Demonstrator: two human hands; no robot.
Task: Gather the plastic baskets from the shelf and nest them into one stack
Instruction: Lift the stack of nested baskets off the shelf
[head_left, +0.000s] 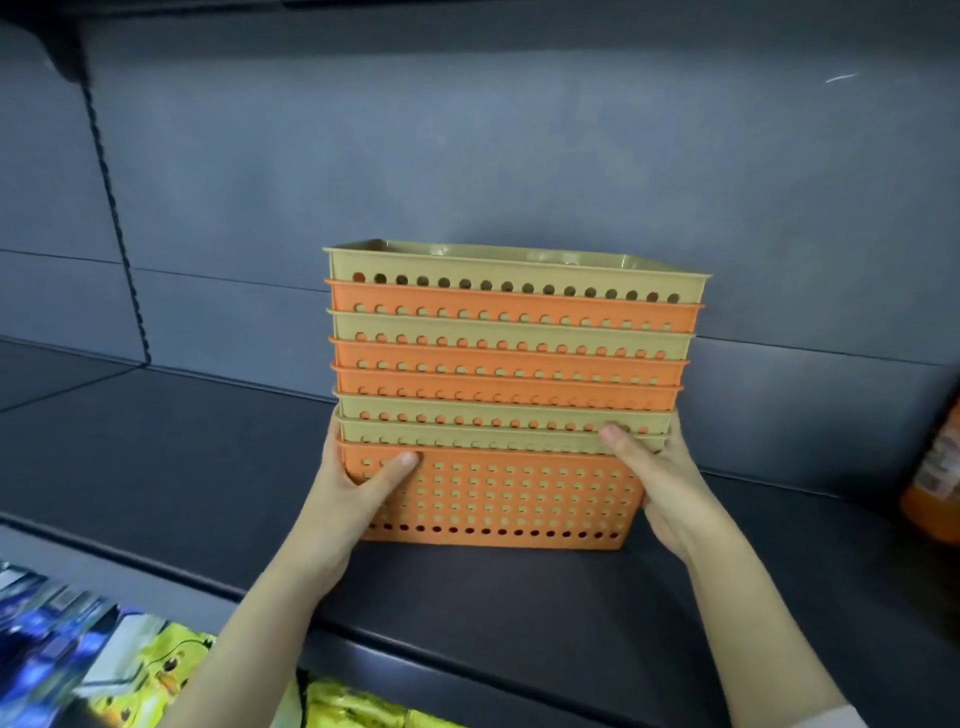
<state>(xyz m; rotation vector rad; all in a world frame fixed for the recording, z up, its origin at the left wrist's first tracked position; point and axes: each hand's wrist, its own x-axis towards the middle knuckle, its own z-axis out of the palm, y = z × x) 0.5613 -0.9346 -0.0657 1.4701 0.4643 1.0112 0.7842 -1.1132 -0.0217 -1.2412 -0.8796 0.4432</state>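
One nested stack of several perforated plastic baskets (509, 395), orange and tan in turn, stands on the dark shelf (208, 441). The bottom basket (498, 499) is orange, the top one (514, 273) tan. My left hand (358, 488) grips the stack's lower left corner, thumb across the front of the bottom basket. My right hand (649, 478) holds the lower right corner, thumb on the rim of a tan basket low in the stack. The other fingers are hidden behind the sides.
A grey back panel rises behind the stack. An orange bottle (935, 478) stands at the right edge of the shelf. Below the shelf's front edge lie colourful packets (156, 660), yellow and blue.
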